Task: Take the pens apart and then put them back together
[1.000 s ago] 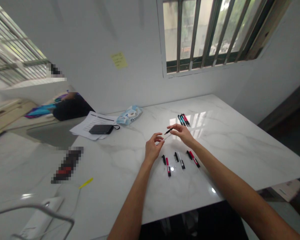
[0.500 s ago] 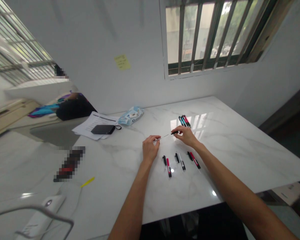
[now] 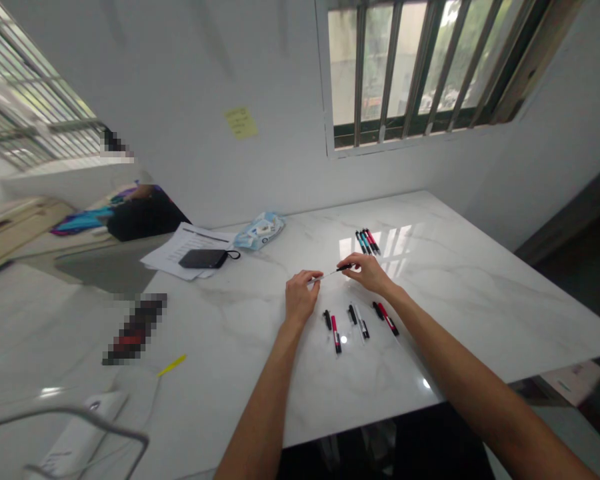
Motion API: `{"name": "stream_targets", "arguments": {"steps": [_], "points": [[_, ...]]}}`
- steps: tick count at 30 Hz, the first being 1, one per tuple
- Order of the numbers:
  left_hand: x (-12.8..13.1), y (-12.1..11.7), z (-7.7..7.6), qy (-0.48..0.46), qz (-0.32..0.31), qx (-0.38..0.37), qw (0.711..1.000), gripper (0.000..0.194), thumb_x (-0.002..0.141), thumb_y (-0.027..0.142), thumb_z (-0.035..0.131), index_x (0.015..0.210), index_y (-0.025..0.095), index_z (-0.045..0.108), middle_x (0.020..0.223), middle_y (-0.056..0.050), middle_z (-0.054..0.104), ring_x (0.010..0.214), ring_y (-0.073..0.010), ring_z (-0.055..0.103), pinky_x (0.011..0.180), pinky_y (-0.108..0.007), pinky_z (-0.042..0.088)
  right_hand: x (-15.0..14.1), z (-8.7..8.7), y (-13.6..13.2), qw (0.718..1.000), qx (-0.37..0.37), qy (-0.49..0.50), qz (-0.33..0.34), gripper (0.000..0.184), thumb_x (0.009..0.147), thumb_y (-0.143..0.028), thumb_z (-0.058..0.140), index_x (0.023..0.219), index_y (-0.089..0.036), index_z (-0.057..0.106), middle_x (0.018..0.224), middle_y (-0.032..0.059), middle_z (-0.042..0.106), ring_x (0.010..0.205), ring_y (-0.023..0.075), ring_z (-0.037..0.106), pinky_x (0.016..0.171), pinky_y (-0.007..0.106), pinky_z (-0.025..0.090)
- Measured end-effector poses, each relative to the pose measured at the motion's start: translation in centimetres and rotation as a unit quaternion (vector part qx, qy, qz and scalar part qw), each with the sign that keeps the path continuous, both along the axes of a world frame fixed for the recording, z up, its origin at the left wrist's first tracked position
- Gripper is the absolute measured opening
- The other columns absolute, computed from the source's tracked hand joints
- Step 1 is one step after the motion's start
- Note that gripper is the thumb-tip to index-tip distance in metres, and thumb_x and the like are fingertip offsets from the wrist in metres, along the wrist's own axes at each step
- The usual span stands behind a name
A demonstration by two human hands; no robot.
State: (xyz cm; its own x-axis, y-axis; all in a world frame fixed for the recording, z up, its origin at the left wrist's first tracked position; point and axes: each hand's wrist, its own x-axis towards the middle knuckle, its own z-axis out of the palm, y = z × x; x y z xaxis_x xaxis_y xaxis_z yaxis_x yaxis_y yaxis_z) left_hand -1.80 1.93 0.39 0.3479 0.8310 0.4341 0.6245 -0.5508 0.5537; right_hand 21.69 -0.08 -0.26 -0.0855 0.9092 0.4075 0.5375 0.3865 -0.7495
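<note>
Holding a slim pen [image 3: 330, 273] across the gap between both hands, the person works over a white marble worktop [image 3: 485, 320]. Clock positions take 12 o'clock as straight ahead, measured from the pen.

**Hands:** The left hand [image 3: 300, 295] is nearly closed, with its fingers pinching the pale end of the pen. The right hand [image 3: 369, 275] is likewise nearly closed, pinching the black end. The pen lies roughly level, with the hands apart at either end.

**Near items:** A row of black and red-barrelled pens [image 3: 356, 322] lies on the worktop at 6 o'clock, just beyond reach of neither hand's fingers and not touching them. A white object [image 3: 80, 440] sits at 7 o'clock, at the lower edge of view. A yellow strip [image 3: 173, 365] lies at 8 o'clock, beside a dark object [image 3: 135, 330] too blurred to identify.

**Far items:** A tight bundle of teal, red and black pens [image 3: 367, 241] lies side by side at 1 o'clock. A blue-and-white plastic packet [image 3: 259, 231] lies at 11 o'clock. Sheets of paper [image 3: 180, 248] lie at 10 o'clock, with a black pouch [image 3: 200, 259] on top. Beyond the worktop, a yellow sticky note [image 3: 241, 123] is fixed to the wall, and a barred window [image 3: 410, 73] is at 1 o'clock.
</note>
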Motion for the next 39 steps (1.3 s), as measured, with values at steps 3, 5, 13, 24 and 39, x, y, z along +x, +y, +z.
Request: {"name": "stream_targets", "arguments": {"steps": [3,5,13,24,39], "points": [[0.0,0.1,-0.1,0.006,0.000,0.003,1.000,0.022,0.087,0.012,0.064,0.099,0.025,0.076,0.103,-0.004,0.078,0.094,-0.0234,0.070,0.093,-0.039,0.052,0.0,0.2,-0.1,1.000,-0.005,-0.005,0.010,0.023,0.087,-0.017,0.068,0.104,-0.026,0.081,0.102,0.0047,0.076,0.087,0.0173,0.068,0.074,0.029,0.052],[0.0,0.0,-0.1,0.010,0.000,0.003,1.000,0.022,0.087,0.012,0.064,0.100,0.025,0.076,0.103,-0.004,0.078,0.094,-0.0238,0.070,0.094,-0.039,0.051,-0.1,0.3,-0.2,1.000,-0.009,-0.004,0.017,0.022,0.087,-0.018,0.069,0.104,-0.026,0.081,0.102,0.0048,0.076,0.087,0.0174,0.068,0.074,0.029,0.052],[0.9,-0.7,-0.1,0.001,-0.042,-0.008,0.999,0.026,0.088,0.013,0.065,0.108,0.026,0.074,0.101,-0.003,0.078,0.095,-0.0218,0.070,0.094,-0.037,0.051,-1.0,0.1,-0.4,0.999,-0.024,0.020,0.033,0.019,0.085,-0.021,0.072,0.101,-0.025,0.080,0.098,0.0027,0.079,0.087,0.0184,0.070,0.076,0.030,0.051],[0.9,-0.9,0.2,0.001,-0.052,0.003,0.999,0.029,0.089,0.014,0.067,0.115,0.026,0.071,0.102,-0.001,0.078,0.095,-0.0201,0.071,0.097,-0.038,0.049,-1.0,0.0,-0.4,0.995,-0.088,-0.006,0.052,0.022,0.095,-0.037,0.066,0.096,-0.021,0.081,0.085,0.0037,0.080,0.075,0.0170,0.069,0.074,0.028,0.050],[0.7,-0.6,0.1,-0.018,-0.046,0.014,0.999,0.032,0.089,0.014,0.069,0.118,0.026,0.071,0.102,-0.001,0.078,0.092,-0.0195,0.071,0.095,-0.038,0.051,-0.2,0.4,-0.5,0.993,-0.109,0.004,0.038,0.030,0.096,-0.044,0.060,0.088,-0.017,0.073,0.073,0.0015,0.070,0.062,0.0130,0.056,0.062,0.026,0.041]]}}
